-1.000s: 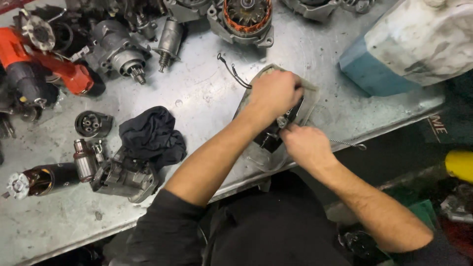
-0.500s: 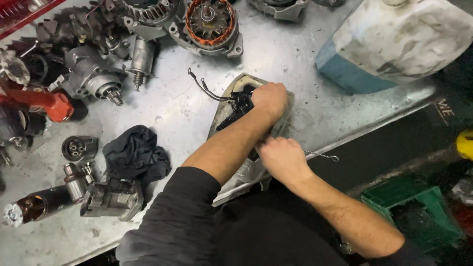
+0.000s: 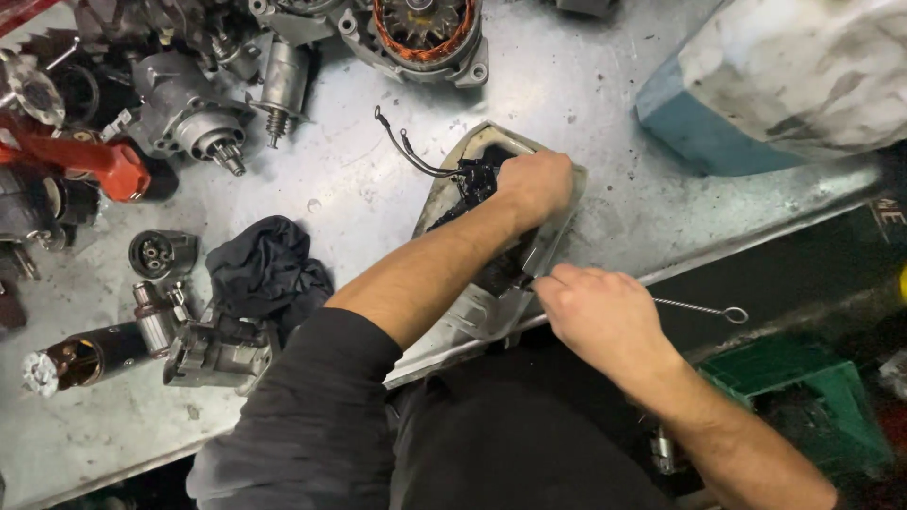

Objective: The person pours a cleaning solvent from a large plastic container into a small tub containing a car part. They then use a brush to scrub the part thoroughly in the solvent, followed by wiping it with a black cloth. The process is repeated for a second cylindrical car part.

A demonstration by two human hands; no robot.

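A dirty, pale plastic tray [image 3: 557, 222] with black grime inside lies at the near edge of the scratched grey metal desk [image 3: 605, 85], slightly overhanging it. Inside the tray a black, greasy motor part with two short black wires [image 3: 406, 151] is pinned down by the left hand [image 3: 534, 184], which is closed over it in a fist. The right hand [image 3: 600, 312] is closed around a thin twisted-wire brush with a looped end [image 3: 704, 307], whose tip is directed into the tray beside the part.

The part is best kept pressed firmly against the tray floor so that it cannot turn, while the brush is worked in short strokes with the loosened dirt kept inside the tray. The loose wires should be kept clear of the brush. A crumpled black rag [image 3: 269, 269] lies near the left elbow, beside a grey starter motor [image 3: 213, 349].
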